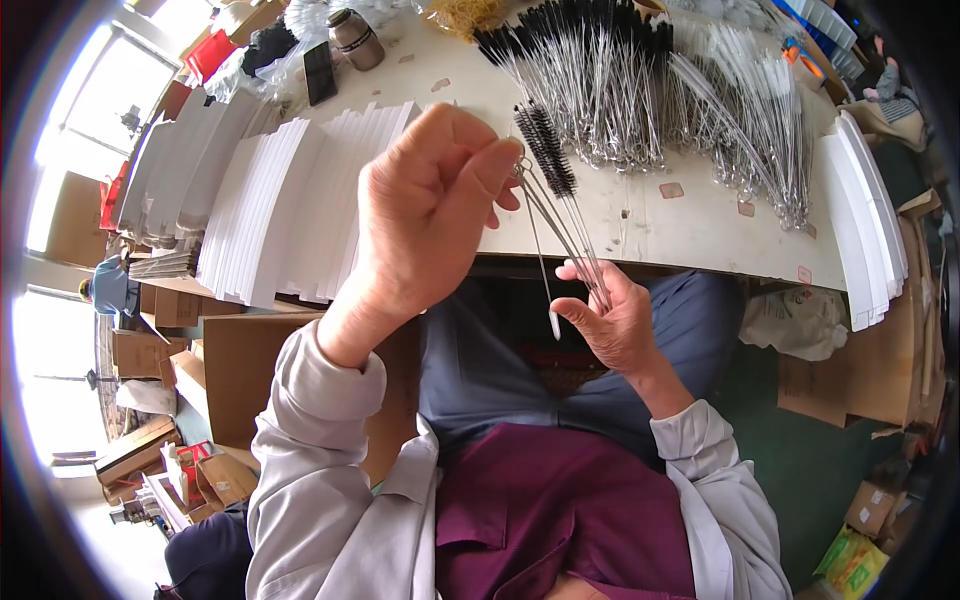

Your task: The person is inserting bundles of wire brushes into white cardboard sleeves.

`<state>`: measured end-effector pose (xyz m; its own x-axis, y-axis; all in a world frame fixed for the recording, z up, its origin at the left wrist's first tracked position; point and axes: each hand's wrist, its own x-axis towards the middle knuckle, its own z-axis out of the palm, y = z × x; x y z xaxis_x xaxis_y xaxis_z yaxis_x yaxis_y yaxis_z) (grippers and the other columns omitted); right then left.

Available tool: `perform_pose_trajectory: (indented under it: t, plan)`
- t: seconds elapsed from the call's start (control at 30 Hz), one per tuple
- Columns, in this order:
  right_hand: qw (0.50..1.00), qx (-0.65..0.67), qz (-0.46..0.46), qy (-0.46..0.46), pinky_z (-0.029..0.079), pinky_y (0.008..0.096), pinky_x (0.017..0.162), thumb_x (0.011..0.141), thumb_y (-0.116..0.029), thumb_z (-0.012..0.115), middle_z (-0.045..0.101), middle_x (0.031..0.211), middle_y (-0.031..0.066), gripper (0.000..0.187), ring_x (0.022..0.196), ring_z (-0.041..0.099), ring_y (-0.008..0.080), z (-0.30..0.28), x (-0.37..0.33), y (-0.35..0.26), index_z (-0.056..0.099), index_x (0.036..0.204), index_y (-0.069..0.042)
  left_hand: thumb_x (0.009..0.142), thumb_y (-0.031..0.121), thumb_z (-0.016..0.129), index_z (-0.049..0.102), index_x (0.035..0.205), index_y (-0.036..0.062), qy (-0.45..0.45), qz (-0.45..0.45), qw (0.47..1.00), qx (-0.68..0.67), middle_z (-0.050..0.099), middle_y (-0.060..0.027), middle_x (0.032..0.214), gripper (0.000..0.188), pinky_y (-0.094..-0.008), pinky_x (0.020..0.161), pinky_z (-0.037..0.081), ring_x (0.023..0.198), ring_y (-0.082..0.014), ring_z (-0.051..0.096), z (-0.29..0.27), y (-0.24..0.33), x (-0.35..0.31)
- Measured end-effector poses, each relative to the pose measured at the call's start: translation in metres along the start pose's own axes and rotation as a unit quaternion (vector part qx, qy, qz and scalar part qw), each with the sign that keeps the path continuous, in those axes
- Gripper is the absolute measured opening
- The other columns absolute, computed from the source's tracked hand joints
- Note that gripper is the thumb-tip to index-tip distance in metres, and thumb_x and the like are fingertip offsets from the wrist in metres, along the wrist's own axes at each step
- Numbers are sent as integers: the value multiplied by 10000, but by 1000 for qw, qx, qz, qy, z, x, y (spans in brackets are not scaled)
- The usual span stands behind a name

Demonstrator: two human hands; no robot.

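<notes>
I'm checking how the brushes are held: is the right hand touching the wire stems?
Touching. The head view shows the right hand with fingers closed round the lower wire stems; no gap shows.

A small bundle of thin wire brushes (pixel 560 215), one with a black bristle head pointing up, is held slanted above the lap between both hands.
</notes>
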<state>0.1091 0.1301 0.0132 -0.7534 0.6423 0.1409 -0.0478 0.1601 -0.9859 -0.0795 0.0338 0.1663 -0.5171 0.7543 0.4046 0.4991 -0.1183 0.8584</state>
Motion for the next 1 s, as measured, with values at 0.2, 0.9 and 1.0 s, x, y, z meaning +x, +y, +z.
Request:
perform_pose_trajectory:
  t: [0.2, 0.9, 1.0]
  plan:
    - [981, 165, 25, -102, 363, 164, 506, 923, -325, 826, 764, 1008, 87, 460, 566, 433, -24, 5, 1, 19, 680, 1195, 16, 1040, 119, 643, 605, 994, -10, -11, -34, 987, -154, 709, -105, 787, 142, -255, 554, 551, 683, -150, 724, 6, 14, 10]
    - [942, 273, 118, -153, 424, 187, 594, 878, -290, 878, 674, 824, -35, 387, 654, 509, -3, 43, -15, -8, 656, 1072, -39, 1043, 137, 651, 550, 944, 23, 220, 16, 965, -143, 681, -95, 724, 182, -248, 446, 467, 489, -82, 561, 38, -34, 3]
    - [963, 206, 112, -134, 413, 185, 582, 884, -287, 872, 647, 800, -42, 366, 647, 488, -6, 50, -13, -12, 656, 1050, -43, 1044, 138, 651, 545, 937, 25, 252, 31, 956, -149, 682, -93, 720, 188, -241, 445, 465, 494, -69, 558, 41, -36, 3]
